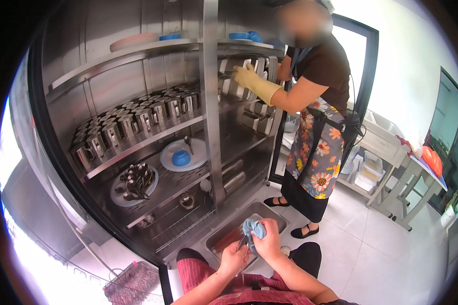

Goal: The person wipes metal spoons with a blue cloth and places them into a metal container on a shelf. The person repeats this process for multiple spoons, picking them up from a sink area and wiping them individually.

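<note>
My left hand (232, 257) grips a slim metal utensil (243, 241), perhaps a spoon, whose thin end sticks out below the fist. My right hand (269, 239) holds a bunched light-blue cloth (253, 228) against the utensil's upper end, which the cloth partly covers. Both hands are close together over a rectangular steel pan (278, 218) on the floor. Something reddish-brown shows inside the pan, too partly hidden to name.
A steel cabinet stands open ahead, its shelves holding metal mugs (128, 126), a plate of spoons (116, 196) and a blue bowl (181, 158). At right, a co-worker in a flowered apron (320, 152) handles metal trays (233, 89). A mop (133, 284) lies lower left.
</note>
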